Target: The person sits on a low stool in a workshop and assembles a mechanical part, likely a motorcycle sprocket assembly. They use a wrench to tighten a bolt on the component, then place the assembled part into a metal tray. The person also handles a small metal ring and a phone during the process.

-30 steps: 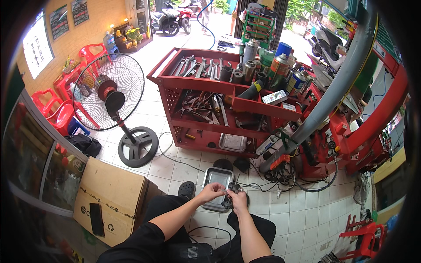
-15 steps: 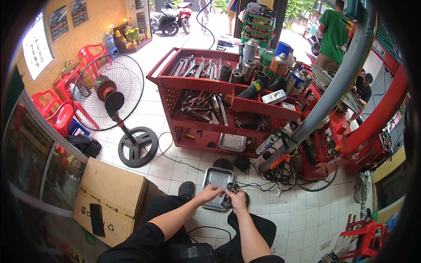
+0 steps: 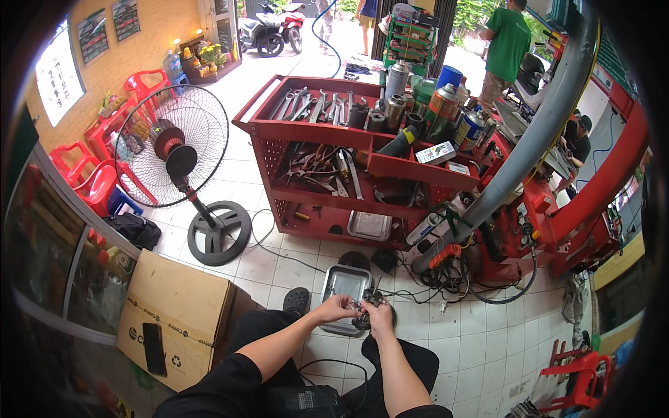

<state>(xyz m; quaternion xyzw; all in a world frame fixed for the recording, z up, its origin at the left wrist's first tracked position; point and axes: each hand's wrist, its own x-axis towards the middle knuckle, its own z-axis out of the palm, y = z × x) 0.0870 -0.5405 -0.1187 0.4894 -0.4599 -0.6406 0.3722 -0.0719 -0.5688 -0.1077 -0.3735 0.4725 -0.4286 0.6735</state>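
Observation:
Before me, low over the near end of a shallow metal tray (image 3: 357,280), I hold a dark metal part (image 3: 361,322) of irregular shape. A thin rod sticks up from it. My right hand (image 3: 380,318) is wrapped around its right side. My left hand (image 3: 335,308) is closed in a pinch at the part's upper left. Something small and pale shows at those fingertips, too small to name. The tray lies on the tiled floor, and a few small things in it cannot be made out.
A red tool cart (image 3: 327,130) with wrenches, pliers and spray cans stands ahead. A pedestal fan (image 3: 182,160) is to the left. At my near left, a cardboard box (image 3: 185,299) carries a black phone (image 3: 154,348). Tangled cables (image 3: 453,273) lie at right, below red machinery.
My left fingers and the dark part have shifted slightly, with both hands still on it. In the background, a person in a green shirt has moved left.

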